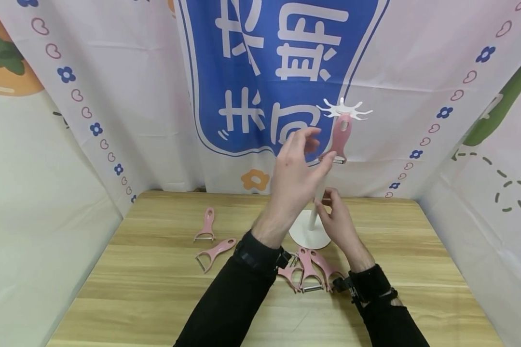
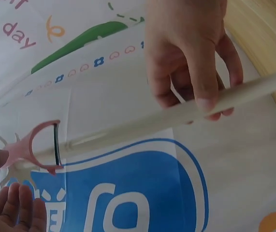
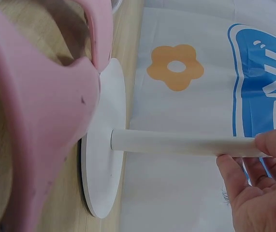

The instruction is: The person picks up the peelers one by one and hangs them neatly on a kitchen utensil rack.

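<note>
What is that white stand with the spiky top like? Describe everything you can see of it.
The white stand has a flat, round base, a straight, slim pole and a crown of curved prongs. It looks smooth; whether plastic or painted metal, I can't tell. It stands upright on the wood-grain table, towards the back edge. A pink peeler hangs at the prongs, blade end down, and the right hand holds the pole between thumb and fingers.

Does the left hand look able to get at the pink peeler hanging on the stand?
Probably yes: the left hand is close beside the hanging peeler, with nothing apparent between them; the right hand holds the pole lower down.
</note>
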{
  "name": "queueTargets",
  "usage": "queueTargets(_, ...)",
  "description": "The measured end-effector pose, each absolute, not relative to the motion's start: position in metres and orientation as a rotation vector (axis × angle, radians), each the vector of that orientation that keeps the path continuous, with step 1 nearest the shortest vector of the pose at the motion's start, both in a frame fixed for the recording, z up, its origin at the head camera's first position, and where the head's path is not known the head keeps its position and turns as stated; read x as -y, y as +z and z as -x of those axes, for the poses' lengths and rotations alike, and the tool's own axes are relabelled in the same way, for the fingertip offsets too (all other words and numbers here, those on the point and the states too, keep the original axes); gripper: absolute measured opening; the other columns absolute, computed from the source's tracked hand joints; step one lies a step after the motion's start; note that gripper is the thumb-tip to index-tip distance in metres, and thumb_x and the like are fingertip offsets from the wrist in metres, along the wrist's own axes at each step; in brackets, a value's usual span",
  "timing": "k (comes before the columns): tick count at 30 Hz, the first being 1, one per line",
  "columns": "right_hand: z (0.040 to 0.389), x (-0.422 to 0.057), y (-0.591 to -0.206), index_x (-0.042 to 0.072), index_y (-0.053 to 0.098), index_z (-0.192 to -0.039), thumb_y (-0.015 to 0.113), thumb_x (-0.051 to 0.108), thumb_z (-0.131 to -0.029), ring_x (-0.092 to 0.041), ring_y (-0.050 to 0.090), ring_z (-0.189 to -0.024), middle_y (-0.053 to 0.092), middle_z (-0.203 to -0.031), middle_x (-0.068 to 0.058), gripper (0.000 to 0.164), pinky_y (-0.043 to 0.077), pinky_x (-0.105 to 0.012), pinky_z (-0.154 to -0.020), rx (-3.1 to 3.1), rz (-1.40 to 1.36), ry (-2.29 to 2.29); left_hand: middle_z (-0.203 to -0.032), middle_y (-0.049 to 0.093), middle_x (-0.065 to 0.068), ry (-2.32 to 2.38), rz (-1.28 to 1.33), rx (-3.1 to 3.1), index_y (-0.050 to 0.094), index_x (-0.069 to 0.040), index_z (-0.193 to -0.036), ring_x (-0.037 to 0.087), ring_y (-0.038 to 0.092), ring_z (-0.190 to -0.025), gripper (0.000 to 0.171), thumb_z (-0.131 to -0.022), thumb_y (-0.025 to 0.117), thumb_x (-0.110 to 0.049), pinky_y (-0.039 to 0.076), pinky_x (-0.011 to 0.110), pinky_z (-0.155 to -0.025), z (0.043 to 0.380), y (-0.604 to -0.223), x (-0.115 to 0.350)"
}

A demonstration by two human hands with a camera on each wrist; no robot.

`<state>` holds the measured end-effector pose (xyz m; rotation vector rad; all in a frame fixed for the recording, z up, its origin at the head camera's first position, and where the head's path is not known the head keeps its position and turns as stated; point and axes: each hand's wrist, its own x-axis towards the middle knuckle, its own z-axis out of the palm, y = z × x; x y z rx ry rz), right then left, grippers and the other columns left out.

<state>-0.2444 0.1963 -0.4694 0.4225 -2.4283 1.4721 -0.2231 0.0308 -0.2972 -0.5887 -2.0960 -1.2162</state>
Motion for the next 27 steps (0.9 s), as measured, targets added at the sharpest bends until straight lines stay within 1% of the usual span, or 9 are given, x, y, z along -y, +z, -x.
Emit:
queueTargets(3,0.244,-0.196,-0.469,0.003,0.044,-0.144,0.056,0.014,-0.107,-0.043,0.059,-0.124,0.058,-0.130,-0.022,0.041,0.057,-0.057,-0.093,2.403,-0.447,1.486,-0.116,0.063,0.000,-1.199,0.575,2.112,0.056,-0.012,-0.139,0.009,0.061,-0.106,0.055,-0.094,0.076,-0.037,0.054,0.022,-0.091,0.222,-0.300,-0.021)
queueTargets(6,0.244,-0.195,-0.469,0.003,0.044,-0.144,0.056,0.013,-0.107,-0.043,0.059,-0.124,0.059,-0.130,-0.021,0.040,0.057,-0.056,-0.094,2.400,-0.450,1.488,-0.115,0.063,0.001,-1.171,0.568,2.122,0.056,-0.012,-0.139,0.010,0.061,-0.106,0.055,-0.093,0.077,-0.036,0.054,0.023,-0.093,0.220,-0.303,-0.012)
queueTargets(11,0.243,-0.195,-0.467,0.004,0.044,-0.142,0.056,0.013,-0.107,-0.039,0.060,-0.125,0.059,-0.130,-0.021,0.038,0.057,-0.052,-0.095,2.430,-0.419,1.475,-0.115,0.063,0.000,-1.122,0.551,2.135,0.057,-0.012,-0.138,0.010,0.061,-0.105,0.054,-0.093,0.078,-0.034,0.052,0.023,-0.092,0.218,-0.311,0.004)
queueTargets(16,0.243,-0.195,-0.466,0.005,0.044,-0.142,0.055,0.015,-0.107,-0.039,0.059,-0.125,0.059,-0.130,-0.019,0.038,0.056,-0.054,-0.097,2.453,-0.399,1.467,-0.116,0.063,-0.001,-1.072,0.537,2.159,0.058,-0.013,-0.138,0.010,0.061,-0.106,0.054,-0.092,0.078,-0.036,0.052,0.024,-0.093,0.215,-0.319,0.019)
queueTargets(22,0.243,-0.195,-0.465,0.005,0.044,-0.141,0.055,0.017,-0.107,-0.037,0.059,-0.126,0.059,-0.128,-0.016,0.038,0.056,-0.052,-0.097,2.462,-0.368,1.487,-0.114,0.062,-0.001,-1.032,0.533,2.213,0.061,-0.012,-0.134,0.010,0.059,-0.104,0.050,-0.092,0.079,-0.032,0.053,0.026,-0.092,0.213,-0.332,0.038)
queueTargets(27,0.244,-0.196,-0.466,0.003,0.045,-0.141,0.055,0.017,-0.107,-0.038,0.059,-0.126,0.059,-0.128,-0.019,0.038,0.056,-0.053,-0.098,2.456,-0.375,1.502,-0.113,0.063,0.000,-1.015,0.492,2.272,0.060,-0.013,-0.135,0.013,0.059,-0.105,0.052,-0.092,0.079,-0.033,0.053,0.029,-0.091,0.210,-0.345,0.054)
